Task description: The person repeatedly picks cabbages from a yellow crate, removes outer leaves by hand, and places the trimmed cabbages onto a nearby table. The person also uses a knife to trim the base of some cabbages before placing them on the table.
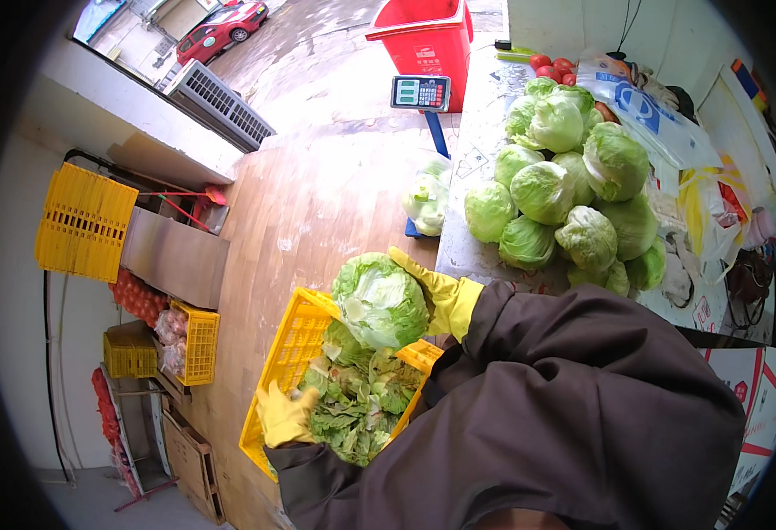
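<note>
My right hand (pixel 447 301), in a yellow glove, grips a head of iceberg lettuce (pixel 380 306) from its right side. The lettuce is held over the upper part of a yellow plastic crate (pixel 286 351). Loose green leaves (pixel 354 417), some of them browned, fill much of the crate. At the crate's lower left side is my left hand (pixel 286 412), also gloved in yellow, fingers apart and nothing in them. On the table (pixel 470 156) to the right, several lettuce heads (pixel 542 192) are piled up.
A platform scale (pixel 421 93) holds bagged lettuce (pixel 427 195) beside the table. Behind it stands a red bin (pixel 427 50). Tomatoes (pixel 550 68) and plastic bags (pixel 653 109) lie past the lettuce pile. Stacked yellow crates (pixel 86 222) and a wooden pallet (pixel 192 464) line the left wall.
</note>
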`<state>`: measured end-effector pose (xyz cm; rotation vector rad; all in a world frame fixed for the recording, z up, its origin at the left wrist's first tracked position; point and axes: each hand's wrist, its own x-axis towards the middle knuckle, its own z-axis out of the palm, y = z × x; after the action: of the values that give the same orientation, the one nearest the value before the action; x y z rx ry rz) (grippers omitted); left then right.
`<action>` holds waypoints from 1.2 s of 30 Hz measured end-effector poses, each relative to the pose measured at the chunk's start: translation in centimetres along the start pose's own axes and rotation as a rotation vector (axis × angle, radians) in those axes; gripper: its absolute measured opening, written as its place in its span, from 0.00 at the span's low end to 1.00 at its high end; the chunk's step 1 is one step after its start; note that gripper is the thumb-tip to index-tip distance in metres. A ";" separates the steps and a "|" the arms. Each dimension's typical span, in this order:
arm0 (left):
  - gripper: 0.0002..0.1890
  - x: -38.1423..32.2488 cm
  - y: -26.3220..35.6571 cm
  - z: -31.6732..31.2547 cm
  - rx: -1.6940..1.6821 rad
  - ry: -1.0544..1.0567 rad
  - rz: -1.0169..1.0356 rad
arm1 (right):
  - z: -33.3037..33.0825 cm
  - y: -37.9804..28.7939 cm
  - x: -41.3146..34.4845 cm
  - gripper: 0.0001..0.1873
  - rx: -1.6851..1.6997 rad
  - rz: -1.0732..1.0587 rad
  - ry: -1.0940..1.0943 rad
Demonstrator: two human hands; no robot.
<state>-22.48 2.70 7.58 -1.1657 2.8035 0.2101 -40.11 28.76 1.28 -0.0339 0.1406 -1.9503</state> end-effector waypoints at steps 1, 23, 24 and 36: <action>0.38 -1.5 0.5 0.1 0.337 0.092 -0.043 | 0.2 -0.4 0.0 0.35 -0.028 -0.025 0.022; 0.17 6.8 5.5 3.1 -0.167 0.220 0.486 | 0.4 -7.1 -9.6 0.35 -0.198 -0.541 0.236; 0.19 6.6 3.0 4.5 0.055 0.409 0.620 | 1.6 -7.8 -10.8 0.35 -0.205 -0.564 0.233; 0.21 5.3 4.4 8.4 -0.686 -0.427 0.038 | 8.4 -27.7 -28.9 0.31 -0.558 -1.356 0.567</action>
<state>-28.98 3.43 -1.09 -0.9913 2.4122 1.3272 -54.04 65.03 14.05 0.0826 1.3143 -3.1340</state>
